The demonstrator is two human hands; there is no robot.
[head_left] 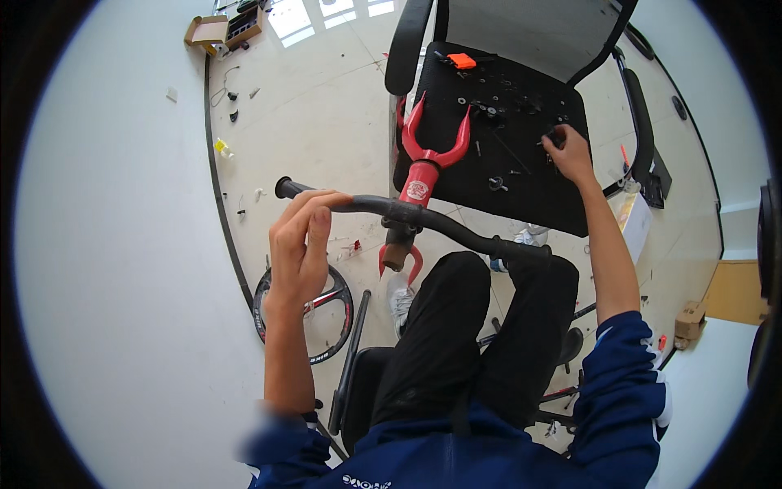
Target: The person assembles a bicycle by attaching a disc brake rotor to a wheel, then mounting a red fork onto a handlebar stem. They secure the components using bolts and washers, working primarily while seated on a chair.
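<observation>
My left hand [300, 248] is closed over the left part of a black bicycle handlebar [460, 231], its fingers lying across the bar. The handlebar spans above my knees, and its clamp meets a red bike fork [422, 175] whose two pointed prongs reach onto the black seat of an office chair [538, 200]. Below the clamp a brownish tube end [395, 257] shows. Over the right side of the seat, my right hand [573, 156] pinches a small black part [556, 137], partly hidden by the fingers. Small bolts, washers and a metal fitting [498, 184] lie scattered on the seat.
An orange object [462, 61] lies at the seat's back. A spoked wheel [338, 314] rests on the floor left of my legs. An open cardboard box [208, 33] stands far left; a smaller box [691, 320] is at right. Loose parts dot the tiles along the left wall.
</observation>
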